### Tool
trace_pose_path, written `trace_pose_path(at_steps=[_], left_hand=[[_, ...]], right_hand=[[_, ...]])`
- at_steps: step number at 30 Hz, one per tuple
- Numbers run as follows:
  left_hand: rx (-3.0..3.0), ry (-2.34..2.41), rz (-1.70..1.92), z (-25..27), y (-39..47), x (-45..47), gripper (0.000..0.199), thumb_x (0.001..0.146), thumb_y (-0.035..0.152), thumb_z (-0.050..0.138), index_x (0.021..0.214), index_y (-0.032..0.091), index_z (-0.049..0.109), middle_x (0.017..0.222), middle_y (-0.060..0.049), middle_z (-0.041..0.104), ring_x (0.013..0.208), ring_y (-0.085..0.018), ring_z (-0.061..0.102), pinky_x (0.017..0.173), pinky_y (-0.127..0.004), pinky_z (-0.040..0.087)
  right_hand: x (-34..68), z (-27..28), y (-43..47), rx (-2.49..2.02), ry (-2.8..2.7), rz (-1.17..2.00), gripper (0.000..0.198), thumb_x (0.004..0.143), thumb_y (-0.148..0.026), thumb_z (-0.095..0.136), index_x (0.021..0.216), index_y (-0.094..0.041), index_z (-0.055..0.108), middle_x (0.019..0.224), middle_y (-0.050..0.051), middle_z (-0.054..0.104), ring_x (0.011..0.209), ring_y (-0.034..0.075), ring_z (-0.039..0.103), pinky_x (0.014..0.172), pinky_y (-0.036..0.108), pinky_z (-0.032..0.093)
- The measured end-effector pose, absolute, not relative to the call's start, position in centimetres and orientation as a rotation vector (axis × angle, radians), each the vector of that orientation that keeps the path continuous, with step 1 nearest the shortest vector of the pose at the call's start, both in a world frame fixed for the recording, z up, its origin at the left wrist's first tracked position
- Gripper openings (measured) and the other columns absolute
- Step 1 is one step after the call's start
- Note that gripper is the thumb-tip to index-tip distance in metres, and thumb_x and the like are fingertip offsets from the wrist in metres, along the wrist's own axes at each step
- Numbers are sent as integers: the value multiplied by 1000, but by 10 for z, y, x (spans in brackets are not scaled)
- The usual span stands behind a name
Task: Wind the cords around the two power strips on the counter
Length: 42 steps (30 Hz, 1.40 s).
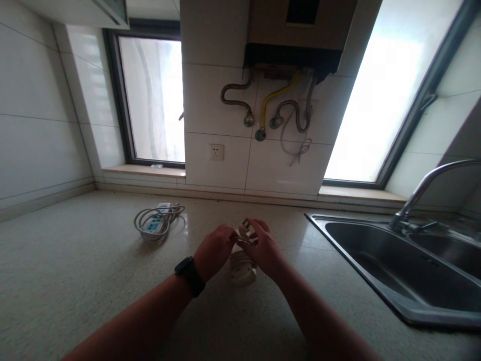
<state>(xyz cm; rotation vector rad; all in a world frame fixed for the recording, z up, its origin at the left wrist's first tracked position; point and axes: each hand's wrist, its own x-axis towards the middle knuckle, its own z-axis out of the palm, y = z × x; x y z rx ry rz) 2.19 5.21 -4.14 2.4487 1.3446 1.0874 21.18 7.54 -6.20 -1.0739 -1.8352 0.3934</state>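
Over the middle of the counter, my left hand is closed in a pinch on a pale cord. My right hand grips the same cord near its plug, whose dark end sticks up between the fingers. Just below both hands is a white block with small dark marks, apparently a power strip, with cord wound about its upper part. The fingers partly cover it, and its details are blurred. A black watch sits on my left wrist.
Left on the counter lies another power strip with blue-green sockets and a loosely coiled grey cord. A steel sink with a faucet is at right. The back wall has a socket and a water heater with hoses.
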Motion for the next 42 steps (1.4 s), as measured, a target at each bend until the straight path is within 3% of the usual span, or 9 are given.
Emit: trace_pose_path(at_steps=[4, 8, 13, 17, 26, 34, 42], left_hand=[[2457, 1375, 1108, -41, 48, 25, 13, 98, 20, 52, 96, 18, 65, 99, -7, 66, 87, -19, 63, 80, -31, 48], [2417, 1388, 1134, -45, 48, 28, 14, 101, 23, 50, 106, 19, 62, 105, -8, 65, 93, -20, 65, 84, -34, 51], [2428, 1360, 1228, -48, 54, 28, 38, 99, 25, 56, 136, 20, 46, 131, -13, 55, 108, -21, 65, 93, -38, 54], [2600, 1220, 1083, -40, 53, 24, 27, 102, 22, 50, 129, 21, 53, 123, -10, 63, 113, -22, 63, 99, -39, 52], [2664, 1210, 908, -33, 56, 15, 21, 102, 23, 48, 113, 16, 65, 103, -10, 71, 96, -22, 67, 88, -34, 52], [2624, 1166, 884, -34, 57, 12, 29, 103, 20, 40, 113, 17, 67, 106, -12, 73, 98, -23, 68, 90, -34, 50], [2485, 1292, 913, -39, 56, 17, 24, 101, 21, 41, 95, 16, 64, 94, -11, 72, 88, -22, 67, 79, -33, 48]], right_hand=[[213, -56, 75, -1053, -1947, 315, 58, 86, -16, 65, 143, -25, 54, 121, 11, 60, 83, 18, 65, 84, 37, 56], [211, -52, 72, -1051, -2001, 250, 56, 89, -13, 61, 143, -25, 55, 115, 11, 65, 84, 20, 66, 89, 39, 54], [210, -50, 72, -1019, -1974, 293, 48, 92, -16, 62, 138, -27, 57, 117, 11, 70, 98, 23, 68, 92, 41, 53], [212, -48, 73, -990, -2043, 265, 32, 94, -18, 63, 124, -26, 65, 116, 9, 72, 106, 24, 67, 96, 40, 51], [216, -57, 79, -913, -2148, 80, 38, 98, -15, 52, 133, -21, 63, 117, 13, 73, 109, 26, 67, 97, 41, 52], [215, -55, 78, -944, -2136, 188, 27, 98, -18, 51, 117, -23, 69, 109, 10, 74, 103, 23, 67, 94, 38, 50], [215, -52, 77, -999, -2132, 290, 16, 99, -22, 48, 93, -21, 63, 89, 5, 67, 86, 19, 62, 80, 30, 46]])
